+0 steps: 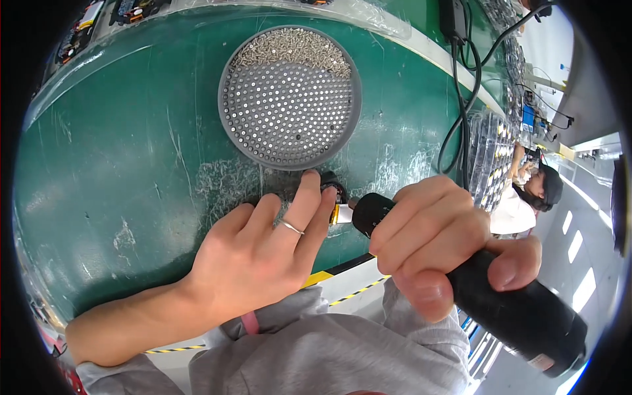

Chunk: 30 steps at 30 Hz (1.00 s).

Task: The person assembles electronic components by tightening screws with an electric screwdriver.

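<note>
The left hand (pixel 253 253) lies palm-down on the green bench mat (pixel 112 164), fingers extended and pressing a small black part (pixel 331 186) against the mat; a plain metal ring sits on one finger. The part is mostly hidden beneath the fingertips, with a short amber strip showing beside it. The right hand (pixel 438 240) is clenched around a black, matte, cylindrical electric screwdriver (pixel 487 289), whose tip end points at the small part and sits just beside the left fingertips.

Beyond the hands, near the small part, rests a round grey perforated tray (pixel 289 99). Small bright metal screws stand in its holes, and loose ones are heaped along its far rim.

The mat is scuffed, with pale scratches and worn patches. Black cables (pixel 461 99) cross its right side. Yellow-and-black striped tape marks the near bench edge. Another person (pixel 526 197) works at a bench to the right.
</note>
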Available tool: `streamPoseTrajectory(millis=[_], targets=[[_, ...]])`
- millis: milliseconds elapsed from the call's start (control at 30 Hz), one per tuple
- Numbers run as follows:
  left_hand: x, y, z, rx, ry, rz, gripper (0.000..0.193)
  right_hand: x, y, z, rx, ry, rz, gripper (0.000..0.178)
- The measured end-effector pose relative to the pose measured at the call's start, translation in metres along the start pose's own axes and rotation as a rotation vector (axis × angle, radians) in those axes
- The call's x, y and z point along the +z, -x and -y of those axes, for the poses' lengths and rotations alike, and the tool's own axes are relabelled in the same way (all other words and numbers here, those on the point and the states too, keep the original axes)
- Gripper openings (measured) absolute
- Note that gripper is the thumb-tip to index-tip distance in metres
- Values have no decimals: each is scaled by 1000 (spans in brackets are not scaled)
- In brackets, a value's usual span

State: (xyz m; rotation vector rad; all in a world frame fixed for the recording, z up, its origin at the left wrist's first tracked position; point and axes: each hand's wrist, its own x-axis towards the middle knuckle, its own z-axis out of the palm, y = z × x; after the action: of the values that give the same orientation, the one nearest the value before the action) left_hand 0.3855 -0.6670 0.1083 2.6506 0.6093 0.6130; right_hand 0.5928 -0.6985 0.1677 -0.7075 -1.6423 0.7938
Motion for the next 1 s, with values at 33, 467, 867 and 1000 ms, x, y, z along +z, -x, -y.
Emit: streamPoseTrajectory(millis=[33,467,867,1000], targets=[[0,0,0,2,-8,7,47,2,0,0,-4,17,2,58],[3,1,-3,29,-5,-15,45,-14,1,-2,93,-214,-53,55],[-3,-1,4,62,-42,82,59,-10,-48,-33,-123,75,-522,58],[-7,-9,-2,-61,163,64,64,-19,-45,-41,-166,96,-515,58]])
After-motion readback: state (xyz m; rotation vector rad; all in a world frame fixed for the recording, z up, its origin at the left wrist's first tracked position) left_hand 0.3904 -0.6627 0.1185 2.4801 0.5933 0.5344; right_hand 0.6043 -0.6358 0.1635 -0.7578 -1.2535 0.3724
